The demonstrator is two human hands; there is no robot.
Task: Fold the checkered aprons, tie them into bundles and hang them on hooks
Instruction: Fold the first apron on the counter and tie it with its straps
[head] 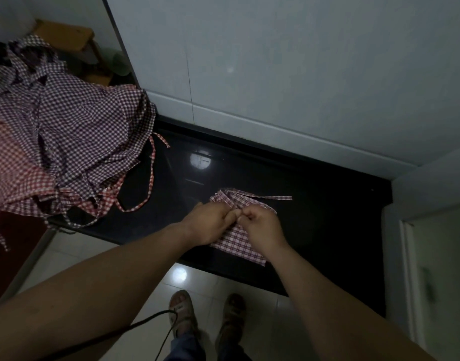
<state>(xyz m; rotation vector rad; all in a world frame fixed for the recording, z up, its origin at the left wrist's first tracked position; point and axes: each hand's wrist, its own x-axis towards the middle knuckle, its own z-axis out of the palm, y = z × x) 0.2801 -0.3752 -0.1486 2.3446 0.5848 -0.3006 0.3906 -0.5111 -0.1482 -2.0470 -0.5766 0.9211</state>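
Observation:
A folded red-and-white checkered apron (240, 244) lies on the black countertop (328, 217) in front of me. My left hand (210, 222) and my right hand (262, 224) meet over its middle, fingers curled, each pinching part of the apron's strap. One loose strap end (275, 198) sticks out to the right behind my hands. A heap of unfolded checkered aprons (67, 142), purple and red, covers the counter's left end, with long ties trailing off it.
A white tiled wall (275, 74) rises behind the counter. A white cabinet (437, 243) stands at the right. Below are a pale tiled floor, my sandalled feet (205, 316) and a black cable (145, 327). A wooden stool (67, 37) shows at the upper left.

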